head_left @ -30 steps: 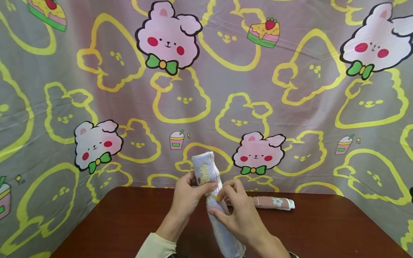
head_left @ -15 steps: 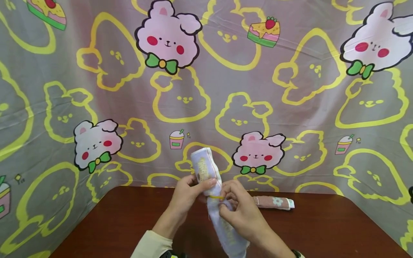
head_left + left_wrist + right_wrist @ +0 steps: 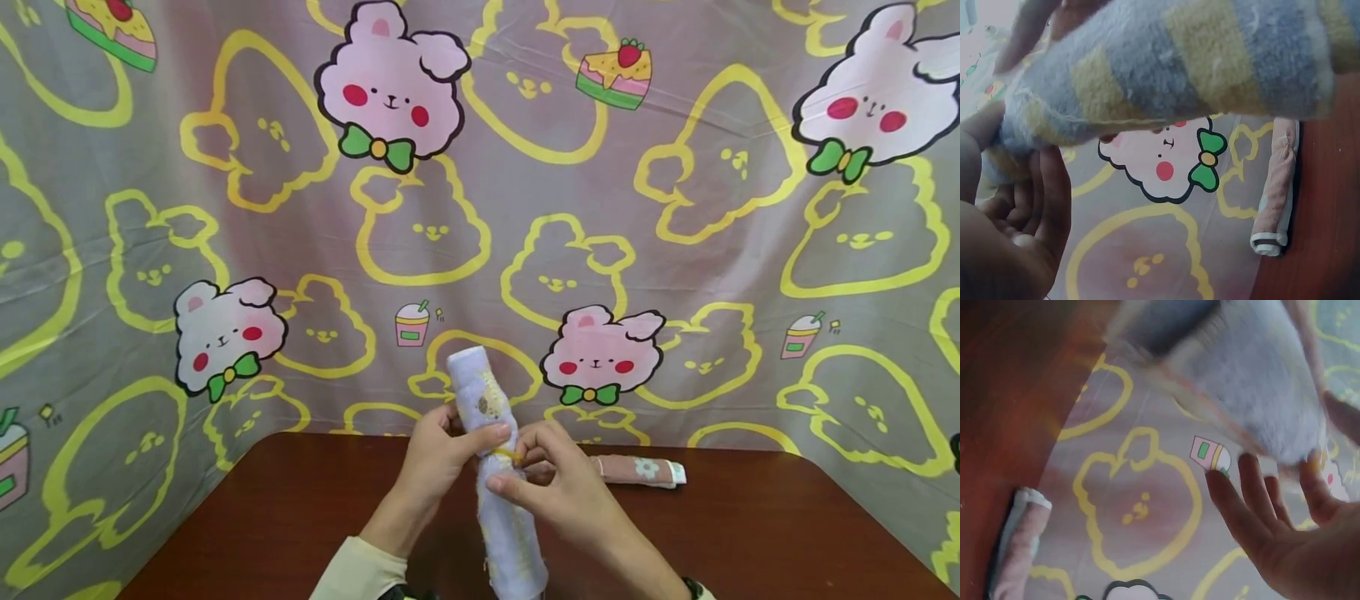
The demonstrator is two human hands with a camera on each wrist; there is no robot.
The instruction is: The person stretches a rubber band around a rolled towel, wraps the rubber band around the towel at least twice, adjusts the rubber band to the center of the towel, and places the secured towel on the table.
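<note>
A lavender rolled towel [image 3: 510, 533] with yellow patterning stands tilted over the table, between the two hands. A yellow rubber band [image 3: 504, 454] circles it near its middle and draws it in. My left hand [image 3: 435, 458] grips the towel just above the band, thumb across the front. My right hand [image 3: 573, 496] holds the towel from the right at the band, its thumb pressed on the front just below. The left wrist view shows the towel's blue and yellow striped terry side [image 3: 1166, 69]. In the right wrist view the towel [image 3: 1247, 381] is blurred above the right fingers [image 3: 1257, 487].
Behind the right hand, a pink rolled towel [image 3: 637, 471] with a pale flower lies on the dark red-brown table [image 3: 712, 533]. A grey curtain [image 3: 495, 183] printed with cartoon rabbits hangs around the table's back and sides.
The lavender towel has turned about its length, its white edge going out of sight. The right fingers have shifted around the band, and the right thumb has come onto the towel's front.
</note>
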